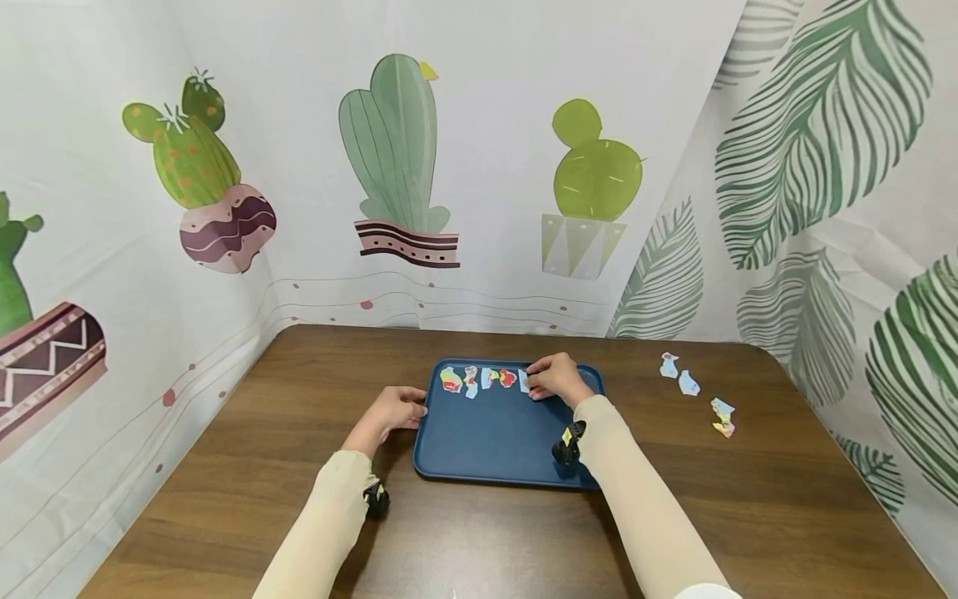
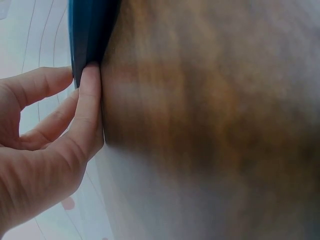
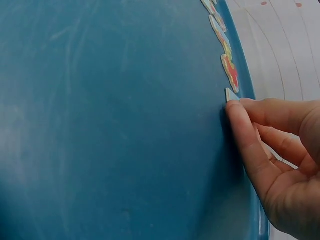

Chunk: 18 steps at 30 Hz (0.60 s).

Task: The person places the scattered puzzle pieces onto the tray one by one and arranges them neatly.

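My right hand (image 1: 555, 378) pinches a small pale paper piece (image 1: 524, 381) against the far edge of the dark blue tray (image 1: 494, 449), where it lies at the right end of a row of colourful cut-out pieces (image 1: 479, 379) in red, yellow and light blue. The tray is a shallow rounded rectangle lying flat on the wooden table, its floor bare apart from that row along the far rim. My left hand (image 1: 395, 409) touches the tray's left edge, thumb and fingertip pressed against the rim.
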Tool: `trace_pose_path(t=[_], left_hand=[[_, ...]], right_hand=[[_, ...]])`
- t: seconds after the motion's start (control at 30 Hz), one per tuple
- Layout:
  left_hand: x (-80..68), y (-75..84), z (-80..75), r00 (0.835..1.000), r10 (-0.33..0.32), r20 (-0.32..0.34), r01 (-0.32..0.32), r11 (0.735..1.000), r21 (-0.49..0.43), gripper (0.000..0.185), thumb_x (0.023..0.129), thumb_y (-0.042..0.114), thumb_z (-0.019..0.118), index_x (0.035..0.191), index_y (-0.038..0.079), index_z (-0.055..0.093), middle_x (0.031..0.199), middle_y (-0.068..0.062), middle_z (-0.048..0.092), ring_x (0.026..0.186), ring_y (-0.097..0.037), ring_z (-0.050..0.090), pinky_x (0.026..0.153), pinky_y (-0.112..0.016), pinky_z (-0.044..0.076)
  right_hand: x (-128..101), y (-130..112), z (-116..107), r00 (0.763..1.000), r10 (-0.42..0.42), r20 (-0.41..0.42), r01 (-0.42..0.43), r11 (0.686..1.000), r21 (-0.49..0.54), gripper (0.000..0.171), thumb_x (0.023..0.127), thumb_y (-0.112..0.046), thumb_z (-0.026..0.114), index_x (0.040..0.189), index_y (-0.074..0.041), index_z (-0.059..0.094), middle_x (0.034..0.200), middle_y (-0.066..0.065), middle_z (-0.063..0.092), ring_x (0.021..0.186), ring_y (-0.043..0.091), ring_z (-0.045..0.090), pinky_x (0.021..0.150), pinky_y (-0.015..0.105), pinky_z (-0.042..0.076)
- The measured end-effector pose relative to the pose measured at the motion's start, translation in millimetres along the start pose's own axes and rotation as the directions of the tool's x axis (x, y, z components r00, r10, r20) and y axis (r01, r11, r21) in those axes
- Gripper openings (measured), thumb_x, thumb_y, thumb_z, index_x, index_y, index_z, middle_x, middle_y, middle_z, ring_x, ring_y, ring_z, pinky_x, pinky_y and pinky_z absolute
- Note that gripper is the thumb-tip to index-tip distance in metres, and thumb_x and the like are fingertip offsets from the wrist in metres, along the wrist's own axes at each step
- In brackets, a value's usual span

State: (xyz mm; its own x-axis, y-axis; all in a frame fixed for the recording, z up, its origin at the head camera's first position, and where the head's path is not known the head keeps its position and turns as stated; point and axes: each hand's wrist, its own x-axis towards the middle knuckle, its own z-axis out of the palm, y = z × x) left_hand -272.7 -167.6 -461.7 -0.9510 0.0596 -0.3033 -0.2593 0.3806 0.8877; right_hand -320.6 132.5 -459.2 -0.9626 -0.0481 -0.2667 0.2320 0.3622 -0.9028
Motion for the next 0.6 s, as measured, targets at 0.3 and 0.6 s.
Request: trace_pose_path(t=[0.3,0.6], left_hand=[[-0.8,0.3,-0.6,1.0,0.006,0.003,-0.006,1.0,0.006,0.038,0.087,-0.007,0.061,0.125,-0.011,0.055,0.098,-0.021,0.063,0.078,-0.021,0.064,0.075,-0.037,0.059],[-1.2,0.0,0.0,1.0,0.005,0.001,-0.005,1.0,-0.006,0.039,0.087,-0.008,0.06,0.125,-0.01,0.056,0.095,-0.019,0.064,0.074,-0.019,0.063,0.073,-0.036,0.059]], right_hand=[[-2.5,-0.5,-13.5,0.997,-0.07,0.021,0.07,0.997,0.041,0.025,0.088,-0.001,0.067,0.11,0.01,0.065,0.091,0.021,0.069,0.061,0.019,0.068,0.062,0.034,0.059],[-5.5,3.1,-43.8,0.978,-0.208,0.012,0.206,0.976,0.074,0.036,0.089,-0.002,0.066,0.12,0.015,0.057,0.106,0.029,0.065,0.081,0.035,0.069,0.074,0.043,0.058]])
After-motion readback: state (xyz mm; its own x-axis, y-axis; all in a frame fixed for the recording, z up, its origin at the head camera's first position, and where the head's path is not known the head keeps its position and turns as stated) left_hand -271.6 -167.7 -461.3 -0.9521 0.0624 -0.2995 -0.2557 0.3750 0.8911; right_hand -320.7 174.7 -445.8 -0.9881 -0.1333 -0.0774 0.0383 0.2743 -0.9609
